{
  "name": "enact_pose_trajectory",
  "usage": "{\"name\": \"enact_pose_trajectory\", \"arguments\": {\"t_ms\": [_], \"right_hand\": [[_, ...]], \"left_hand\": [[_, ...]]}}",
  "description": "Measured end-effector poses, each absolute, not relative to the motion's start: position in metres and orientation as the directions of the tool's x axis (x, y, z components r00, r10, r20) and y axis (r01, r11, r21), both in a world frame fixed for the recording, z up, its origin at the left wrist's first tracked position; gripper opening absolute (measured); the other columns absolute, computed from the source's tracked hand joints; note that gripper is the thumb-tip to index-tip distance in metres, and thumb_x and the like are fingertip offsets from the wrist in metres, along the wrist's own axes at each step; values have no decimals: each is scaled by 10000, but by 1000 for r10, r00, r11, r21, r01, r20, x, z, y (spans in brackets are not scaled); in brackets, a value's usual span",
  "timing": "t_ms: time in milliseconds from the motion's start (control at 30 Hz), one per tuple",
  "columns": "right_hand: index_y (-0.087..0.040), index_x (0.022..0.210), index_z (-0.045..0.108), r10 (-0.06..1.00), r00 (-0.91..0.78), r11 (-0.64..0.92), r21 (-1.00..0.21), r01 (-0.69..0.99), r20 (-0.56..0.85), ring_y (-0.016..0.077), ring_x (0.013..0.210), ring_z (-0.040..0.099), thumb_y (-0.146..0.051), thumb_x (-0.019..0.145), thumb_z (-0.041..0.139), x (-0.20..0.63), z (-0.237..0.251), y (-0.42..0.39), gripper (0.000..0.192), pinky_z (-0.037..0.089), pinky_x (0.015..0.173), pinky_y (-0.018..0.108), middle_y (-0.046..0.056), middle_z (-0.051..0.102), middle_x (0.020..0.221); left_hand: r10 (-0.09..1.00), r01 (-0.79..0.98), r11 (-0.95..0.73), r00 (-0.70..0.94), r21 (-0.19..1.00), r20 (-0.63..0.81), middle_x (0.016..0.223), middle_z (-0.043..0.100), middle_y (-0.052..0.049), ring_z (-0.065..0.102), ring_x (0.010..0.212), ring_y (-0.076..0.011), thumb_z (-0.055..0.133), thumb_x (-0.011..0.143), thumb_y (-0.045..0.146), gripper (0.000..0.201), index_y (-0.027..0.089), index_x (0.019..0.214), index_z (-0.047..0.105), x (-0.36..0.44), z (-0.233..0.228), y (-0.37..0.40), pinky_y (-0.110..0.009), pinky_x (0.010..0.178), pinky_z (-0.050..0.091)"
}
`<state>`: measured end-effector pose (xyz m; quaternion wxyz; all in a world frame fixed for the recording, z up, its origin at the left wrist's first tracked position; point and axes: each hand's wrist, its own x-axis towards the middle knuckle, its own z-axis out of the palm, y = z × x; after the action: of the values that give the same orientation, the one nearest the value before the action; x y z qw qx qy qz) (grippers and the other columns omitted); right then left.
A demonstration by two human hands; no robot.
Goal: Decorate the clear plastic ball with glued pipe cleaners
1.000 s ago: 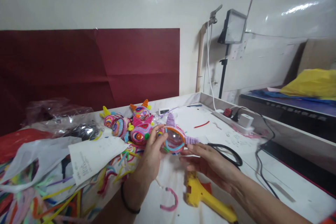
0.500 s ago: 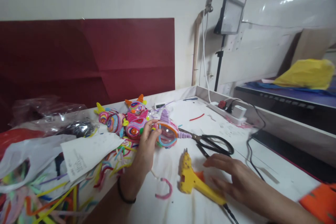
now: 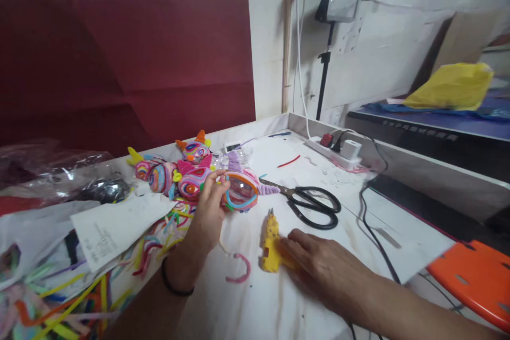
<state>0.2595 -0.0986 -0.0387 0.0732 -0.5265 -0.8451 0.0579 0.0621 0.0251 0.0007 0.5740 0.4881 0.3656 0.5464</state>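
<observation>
My left hand [image 3: 211, 207] holds a colourful pipe-cleaner craft [image 3: 241, 192] by its left side, fingers closed on it. Orange and blue pipe cleaner rings its clear round end, and purple fins stick out at the top and right. My right hand [image 3: 314, 260] is closed around the handle of a yellow hot glue gun [image 3: 271, 247], which lies on the table with its nozzle pointing away. The hand hides most of the handle. A curved pink pipe cleaner [image 3: 243, 270] lies between my hands. Black-handled scissors [image 3: 314, 203] rest beyond the glue gun.
More pipe-cleaner figures [image 3: 191, 175] sit behind my left hand. Loose pipe cleaners [image 3: 91, 297], a white paper packet [image 3: 119, 228] and plastic bags cover the left. A power strip [image 3: 334, 153] is at the back right; an orange object [image 3: 474, 279] is at the right edge.
My right hand has moved from hovering beside the glue gun to closing over its handle. The left hand still holds the craft. The view has shifted downward and slightly right.
</observation>
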Motion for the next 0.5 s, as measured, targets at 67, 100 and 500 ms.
{"name": "enact_pose_trajectory", "arguments": {"t_ms": [67, 100, 500], "right_hand": [[-137, 1187, 633, 899, -437, 434, -134, 891, 8, 243, 752, 701, -50, 827, 495, 254, -38, -97, 395, 570, 649, 357, 139, 679, 1039], [-133, 1212, 621, 901, -433, 428, -121, 895, -13, 245, 760, 709, -44, 827, 484, 252, -38, -96, 418, 576, 654, 360, 157, 671, 1080], [-106, 1316, 527, 861, -451, 473, -44, 880, 238, 300, 768, 714, -119, 757, 515, 249, -43, -88, 559, 613, 687, 437, 178, 702, 974]], "left_hand": [[985, -270, -45, 149, 962, 88, 891, 619, 9, 593, 681, -125, 682, 778, 347, 411, 248, 1156, 554, 60, -2, 22, -208, 574, 454], [986, -271, -36, 144, 962, 78, 900, 619, 8, 603, 706, -133, 685, 774, 350, 426, 251, 1164, 546, 59, -3, 20, -214, 590, 462], [935, 15, -354, 18, 935, 354, 1255, 633, -83, 575, 1188, -246, 653, 771, 295, 384, 207, 1142, 609, 47, -14, 10, -337, 952, 459]]}}
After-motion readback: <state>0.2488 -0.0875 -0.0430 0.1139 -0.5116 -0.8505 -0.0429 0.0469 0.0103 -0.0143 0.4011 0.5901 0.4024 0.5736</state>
